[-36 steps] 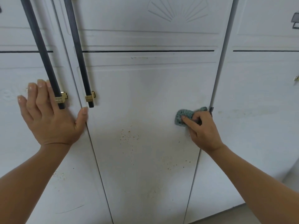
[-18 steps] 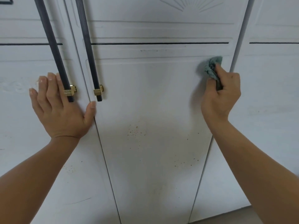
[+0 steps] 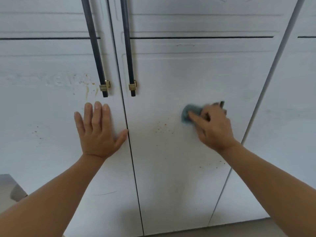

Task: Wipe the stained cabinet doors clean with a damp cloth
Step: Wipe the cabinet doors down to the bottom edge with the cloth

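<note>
My right hand (image 3: 213,127) grips a small, bunched grey-blue cloth (image 3: 189,112) and presses it flat against the white panelled middle cabinet door (image 3: 179,185). My fingers are curled over the cloth, with the forefinger laid across it towards the left. Most of the cloth pokes out past my fingertips on the left side, and a darker corner of it shows above my knuckles. The cloth and my fingers are blurred, so I cannot make out the folds.

The cloth sits at mid-height on that door, right of its centre. Just to its lower left lies a scatter of orange-brown specks (image 3: 162,127), near the cloth but not under it. A second, thinner line of specks (image 3: 212,164) runs lower down, below my wrist.

My left hand (image 3: 99,134) rests palm-flat on the white left cabinet door (image 3: 42,151), fingers straight and pointing up, holding nothing. Its thumb reaches to the dark gap between the two doors. Above its fingertips hangs the dark bar handle with a brass end (image 3: 95,48) of the left door, and beside it the matching handle (image 3: 128,48) of the middle door. Yellowish drip marks (image 3: 87,93) stain the left door just left of its handle's lower end.
</note>
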